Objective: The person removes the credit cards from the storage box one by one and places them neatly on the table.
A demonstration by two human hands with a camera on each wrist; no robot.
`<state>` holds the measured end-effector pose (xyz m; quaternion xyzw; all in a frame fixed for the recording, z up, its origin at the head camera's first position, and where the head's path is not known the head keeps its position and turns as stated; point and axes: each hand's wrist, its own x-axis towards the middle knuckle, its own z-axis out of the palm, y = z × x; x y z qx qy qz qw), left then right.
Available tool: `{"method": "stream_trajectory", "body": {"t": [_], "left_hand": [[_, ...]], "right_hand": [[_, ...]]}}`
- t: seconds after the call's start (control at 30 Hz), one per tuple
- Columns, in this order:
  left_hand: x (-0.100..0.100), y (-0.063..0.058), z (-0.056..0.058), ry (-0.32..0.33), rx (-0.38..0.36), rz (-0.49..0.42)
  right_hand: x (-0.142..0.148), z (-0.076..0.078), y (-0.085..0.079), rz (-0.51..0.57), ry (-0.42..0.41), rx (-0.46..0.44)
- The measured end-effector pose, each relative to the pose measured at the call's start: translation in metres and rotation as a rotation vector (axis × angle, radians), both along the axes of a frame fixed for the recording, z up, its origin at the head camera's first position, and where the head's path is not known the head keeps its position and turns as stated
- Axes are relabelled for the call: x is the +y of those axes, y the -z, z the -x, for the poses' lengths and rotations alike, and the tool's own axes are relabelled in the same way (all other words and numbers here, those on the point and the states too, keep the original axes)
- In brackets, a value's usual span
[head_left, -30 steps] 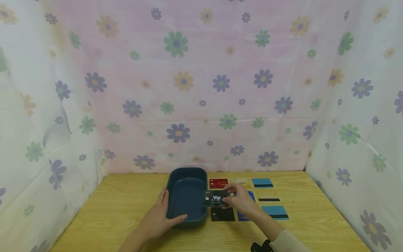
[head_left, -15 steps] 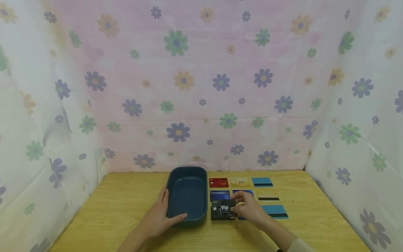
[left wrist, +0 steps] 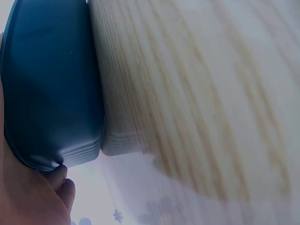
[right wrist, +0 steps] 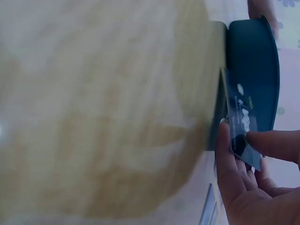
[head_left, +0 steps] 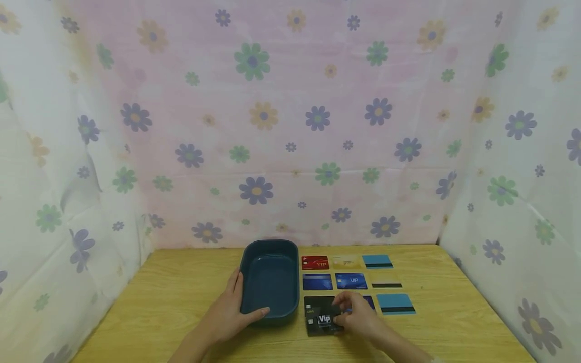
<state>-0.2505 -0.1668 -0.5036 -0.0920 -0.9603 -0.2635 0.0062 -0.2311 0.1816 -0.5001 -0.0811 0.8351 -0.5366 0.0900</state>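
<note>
My left hand [head_left: 229, 307] grips the near left corner of a deep teal rectangular tub [head_left: 294, 302], thumb at the near rim and fingers along the left side. In the left wrist view, fingertips curl against the tub's wall [left wrist: 56, 84]. Between thumb and fingers, my right hand [head_left: 360, 317] pinches the right end of a black Vip card [head_left: 320, 330]. That card is tilted, as the right wrist view shows, and overlaps another black card [head_left: 317, 302] in the head view. A blue card [head_left: 368, 301] lies partly hidden behind the right hand.
Several cards lie in rows right of the tub: red [head_left: 315, 262], gold [head_left: 347, 262], light blue striped [head_left: 378, 261], dark blue [head_left: 317, 282], blue VIP [head_left: 351, 281], pale striped [head_left: 387, 280], and another light blue one [head_left: 396, 304]. A flowered curtain [head_left: 290, 126] encloses the wooden table [head_left: 181, 282].
My right hand has carried the black Vip card from beside the tub's right rim toward the table's near side, uncovering the blue cards in the middle row. The left hand stays put.
</note>
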Motion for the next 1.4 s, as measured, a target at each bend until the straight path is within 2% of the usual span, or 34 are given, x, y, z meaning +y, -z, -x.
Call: {"method": "stream_trajectory", "body": {"t": [0.23, 0.53, 0.77, 1.07, 1.4], "left_hand": [[0.0, -0.001, 0.001, 0.002, -0.004, -0.001], [0.0, -0.002, -0.001, 0.006, -0.002, 0.011], [0.001, -0.002, 0.0, 0.0, 0.004, 0.015], [0.0, 0.003, -0.001, 0.008, 0.007, 0.001], [-0.002, 0.0, 0.0, 0.019, 0.014, 0.021]], "right_hand": [[0.0, -0.008, 0.002, -0.069, 0.008, -0.011], [-0.006, -0.011, 0.001, -0.241, -0.065, 0.124], [-0.007, -0.013, 0.004, -0.253, -0.1, 0.193], [-0.006, -0.013, 0.008, -0.289, -0.135, 0.165], [-0.008, -0.01, 0.008, -0.359, -0.121, 0.131]]}}
